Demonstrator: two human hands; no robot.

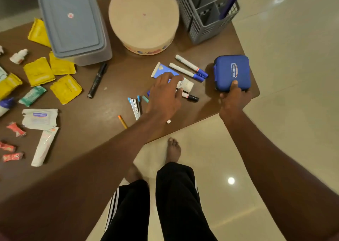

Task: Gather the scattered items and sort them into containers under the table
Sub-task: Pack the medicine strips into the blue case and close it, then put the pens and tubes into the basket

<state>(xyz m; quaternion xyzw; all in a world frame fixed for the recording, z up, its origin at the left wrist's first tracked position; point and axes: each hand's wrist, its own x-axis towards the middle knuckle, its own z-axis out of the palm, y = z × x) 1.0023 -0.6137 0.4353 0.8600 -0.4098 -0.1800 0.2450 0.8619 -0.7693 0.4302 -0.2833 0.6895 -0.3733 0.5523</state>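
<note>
My right hand (pixel 233 98) grips the near edge of a blue Hansaplast case (pixel 232 72) at the table's right corner, thumb on its lid. My left hand (pixel 165 94) hovers with spread fingers over a blue and white tube (pixel 166 71) and a black-capped marker (pixel 190 97); whether it touches them I cannot tell. Two white markers with blue caps (pixel 190 69) lie just beyond. Yellow sachets (pixel 66 89), a black pen (pixel 97 80), a stapler (pixel 135 106) and an orange pencil (pixel 122 121) are scattered on the brown table (pixel 102 130).
At the back stand a lidded grey box (pixel 73 20), a round beige container (pixel 144 18) and a grey mesh caddy (pixel 207 11). White tubes (pixel 45 146), red wrappers (pixel 16 129) and a green packet (pixel 32 95) lie at the left. My legs and bare feet are on the tiled floor (pixel 284 75).
</note>
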